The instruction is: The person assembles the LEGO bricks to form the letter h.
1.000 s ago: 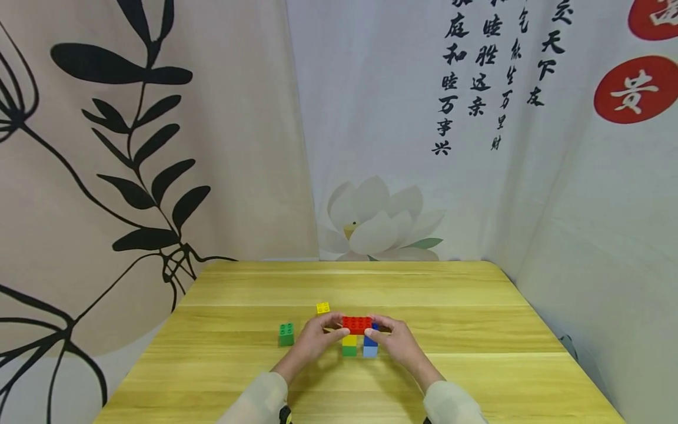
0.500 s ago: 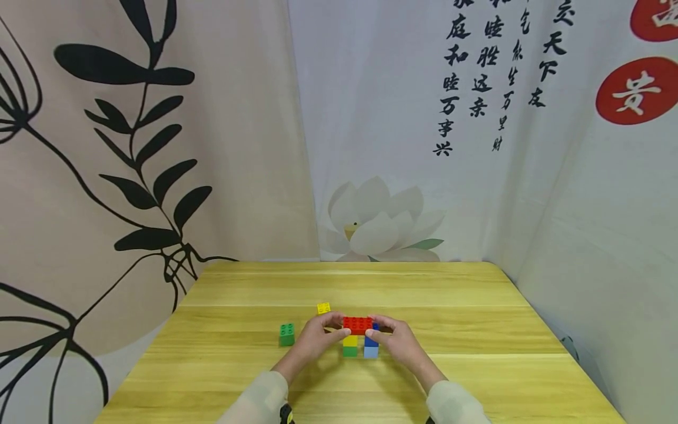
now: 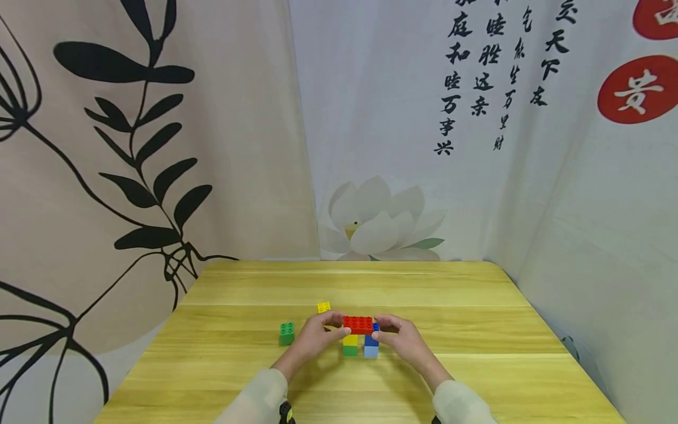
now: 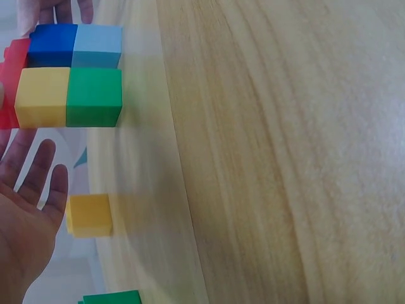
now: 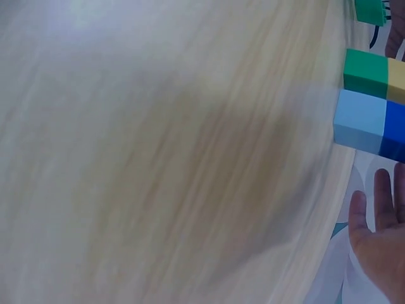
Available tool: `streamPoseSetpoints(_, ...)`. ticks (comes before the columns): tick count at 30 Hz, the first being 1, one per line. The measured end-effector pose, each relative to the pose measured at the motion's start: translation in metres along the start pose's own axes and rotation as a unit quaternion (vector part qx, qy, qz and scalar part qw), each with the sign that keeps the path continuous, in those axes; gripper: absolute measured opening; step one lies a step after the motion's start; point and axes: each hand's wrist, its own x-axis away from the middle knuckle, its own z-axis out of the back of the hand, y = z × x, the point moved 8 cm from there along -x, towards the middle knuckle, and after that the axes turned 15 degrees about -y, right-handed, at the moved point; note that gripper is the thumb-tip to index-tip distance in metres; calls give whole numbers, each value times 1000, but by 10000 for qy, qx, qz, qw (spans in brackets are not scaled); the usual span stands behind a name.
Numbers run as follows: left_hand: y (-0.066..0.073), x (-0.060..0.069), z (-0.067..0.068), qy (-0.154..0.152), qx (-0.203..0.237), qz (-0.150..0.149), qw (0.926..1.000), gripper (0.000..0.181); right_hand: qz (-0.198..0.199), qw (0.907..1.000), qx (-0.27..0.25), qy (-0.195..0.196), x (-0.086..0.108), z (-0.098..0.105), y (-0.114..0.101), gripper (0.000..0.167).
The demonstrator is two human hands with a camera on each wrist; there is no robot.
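Note:
A red brick [image 3: 358,325] lies across two short stacks in the head view. Under its left end is a yellow brick [image 3: 350,340] on a green brick [image 3: 350,351]. The right stack is a dark blue brick [image 3: 371,340] on a light blue brick [image 3: 371,352]. My left hand [image 3: 316,335] holds the red brick's left end between thumb and fingers. My right hand [image 3: 402,340] is at the right end, thumb and forefinger apart beside the dark blue brick; whether they touch it is unclear. In the right wrist view, several fingers [image 5: 384,199] extend loosely.
A loose green brick [image 3: 286,334] lies left of my left hand, and a small yellow brick [image 3: 323,307] sits behind it. All of this is on a wooden table [image 3: 477,318]. Printed curtains [image 3: 254,176] hang beyond the table's far edge.
My right hand has shifted slightly right, its thumb and forefinger drawing away from the red brick's right end. The left hand and the bricks have stayed in place.

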Motion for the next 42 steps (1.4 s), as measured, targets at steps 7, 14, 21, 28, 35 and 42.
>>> streamPoseSetpoints(7, 1, 0, 1, -31, -17, -106, 9999, 37, -116, 9999, 63, 40, 0, 0, 7, 44)
streamPoseSetpoints(14, 2, 1, 1, -28, -23, -51, 10000, 39, -64, 9999, 122, 41, 0, -2, 11, 43)
streamPoseSetpoints(21, 0, 0, 1, -28, -46, -17, 10000, 41, -64, 9999, 90, -79, -1, -1, 14, 46)
streamPoseSetpoints(28, -2, 5, 4, 56, -5, 23, 10000, 40, -33, 9998, 186, -83, 0, -1, 12, 47)
streamPoseSetpoints(35, 0, 10, 11, 37, -130, -128, 9998, 39, 31, 9998, 169, -120, 0, -1, 9, 45)
streamPoseSetpoints(42, 1, 17, 20, 9, -70, -306, 9995, 40, -92, 9996, 225, -164, 0, -1, 11, 43)
